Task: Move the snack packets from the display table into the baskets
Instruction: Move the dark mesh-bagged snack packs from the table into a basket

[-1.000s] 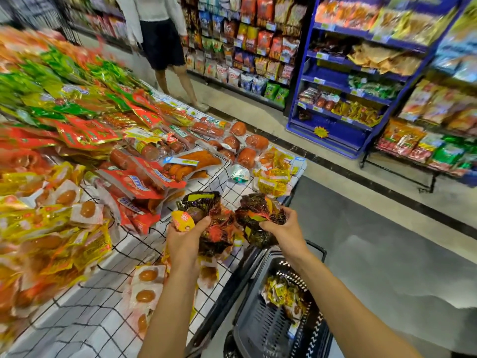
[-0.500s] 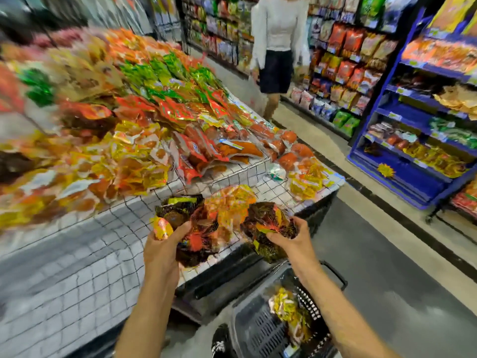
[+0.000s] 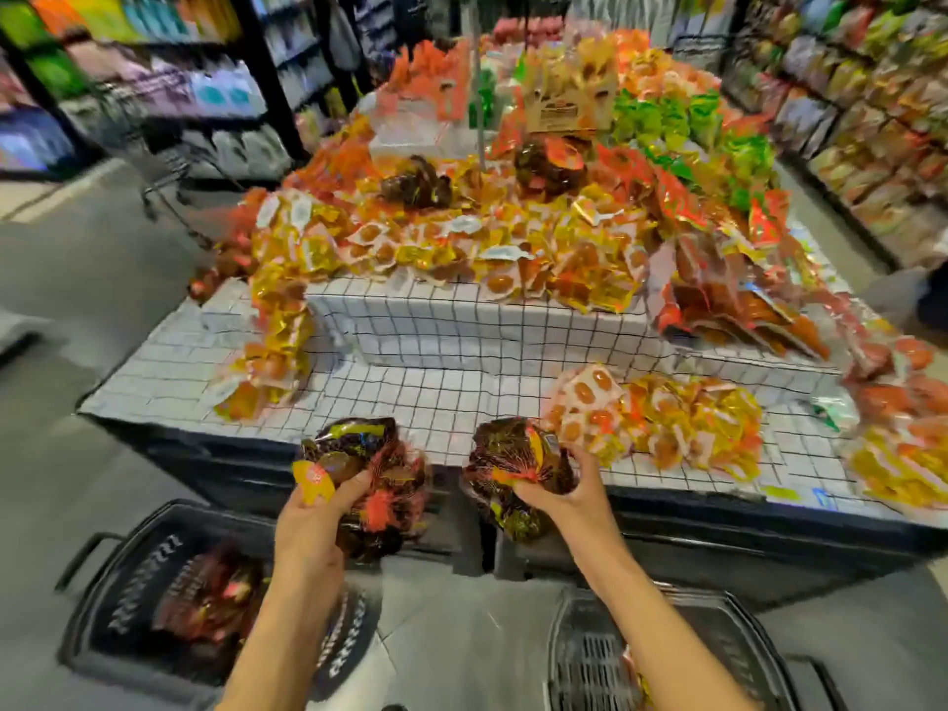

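Head view: both hands, left (image 3: 308, 526) & right (image 3: 569, 500), each grip dark snack packets (image 3: 369, 474) above baskets (image 3: 128, 572).

Your packets (image 3: 369, 479) gleam: glossy, crinkled plastic film. Ahead of you, the table (image 3: 436, 397) wears a matt gridded cover, cloth by the look. Down by you, both baskets (image 3: 128, 582) are dull dark plastic; the floor (image 3: 461, 633) looks smooth.

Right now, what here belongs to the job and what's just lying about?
Job: left hand gripping dark packets; right hand gripping another dark bundle; left basket; right basket; display table; yellow packets.
Not job: store shelves.
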